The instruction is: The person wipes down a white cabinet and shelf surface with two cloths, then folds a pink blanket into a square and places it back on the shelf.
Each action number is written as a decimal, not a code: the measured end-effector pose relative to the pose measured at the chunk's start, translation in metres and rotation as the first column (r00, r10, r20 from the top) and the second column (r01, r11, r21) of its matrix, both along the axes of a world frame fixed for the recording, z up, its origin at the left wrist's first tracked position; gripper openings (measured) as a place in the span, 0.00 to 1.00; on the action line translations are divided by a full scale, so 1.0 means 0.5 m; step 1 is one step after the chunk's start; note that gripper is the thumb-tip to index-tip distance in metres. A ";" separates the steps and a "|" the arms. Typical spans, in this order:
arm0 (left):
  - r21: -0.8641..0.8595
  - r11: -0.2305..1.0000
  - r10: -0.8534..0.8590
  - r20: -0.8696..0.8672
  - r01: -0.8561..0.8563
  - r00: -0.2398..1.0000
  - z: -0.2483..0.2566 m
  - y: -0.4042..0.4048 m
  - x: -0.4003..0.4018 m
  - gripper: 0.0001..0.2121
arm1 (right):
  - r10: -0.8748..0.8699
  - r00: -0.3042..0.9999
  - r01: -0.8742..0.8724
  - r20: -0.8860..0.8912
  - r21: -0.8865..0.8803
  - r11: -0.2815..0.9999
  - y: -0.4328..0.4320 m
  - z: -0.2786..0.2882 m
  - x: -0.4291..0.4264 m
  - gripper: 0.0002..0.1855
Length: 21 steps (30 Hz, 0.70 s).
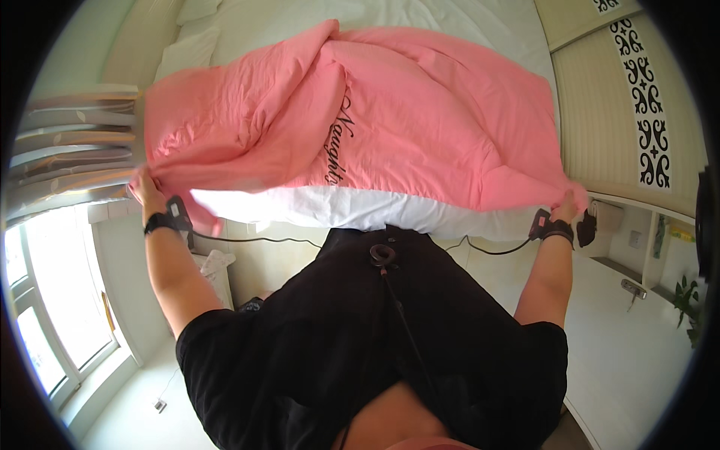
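A pink quilt (405, 107) with dark script lettering lies spread and wrinkled across a bed with a white sheet (315, 205). Its left part is folded over in loose creases. At the far left, my left hand (147, 190) grips the quilt's near corner, and a flap of pink cloth hangs below it. My right hand (565, 207) holds the opposite near corner out at the right side of the bed. Between the two hands the quilt's near edge stretches across the bed, with white bedding showing in front of it.
White pillows (188, 53) rest at the bed's left end. Grey patterned curtains (79, 143) hang beside a bright window (67, 287). On the right stand a patterned wardrobe door (596, 124) and white shelving with a power strip (634, 289). Black cables run from both wrist straps.
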<state>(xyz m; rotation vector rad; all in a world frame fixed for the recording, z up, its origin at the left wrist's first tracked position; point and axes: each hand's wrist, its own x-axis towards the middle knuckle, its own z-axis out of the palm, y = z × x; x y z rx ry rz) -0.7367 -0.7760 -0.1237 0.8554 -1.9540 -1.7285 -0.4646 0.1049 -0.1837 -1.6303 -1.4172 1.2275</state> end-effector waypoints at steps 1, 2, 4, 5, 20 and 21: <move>0.007 0.999 0.052 0.004 -0.052 0.999 0.032 0.024 -0.028 0.07 | 0.061 0.997 -0.061 -0.036 0.020 0.998 0.029 0.022 0.007 0.14; -0.053 0.998 -0.020 -0.090 0.015 0.996 0.047 -0.013 -0.055 0.08 | 0.132 0.988 -0.129 -0.081 0.041 0.991 0.053 0.046 0.005 0.13; -0.091 0.992 -0.110 -0.205 0.093 0.973 0.074 -0.126 -0.110 0.08 | 0.274 0.910 -0.327 0.310 0.135 0.935 0.082 0.123 0.028 0.13; -0.063 0.992 -0.121 -0.231 0.110 0.965 0.098 -0.195 -0.142 0.09 | 0.253 0.925 -0.308 0.282 0.172 0.936 0.090 0.164 0.039 0.14; -0.140 0.969 -0.106 0.505 0.202 0.856 -0.175 -0.292 0.011 0.22 | -0.044 0.999 0.044 -0.005 0.034 0.998 -0.005 0.028 0.140 0.24; -0.047 0.972 -0.167 0.556 0.232 0.814 -0.231 -0.218 0.031 0.21 | -0.064 0.997 0.064 -0.049 0.003 0.998 -0.018 0.035 0.131 0.23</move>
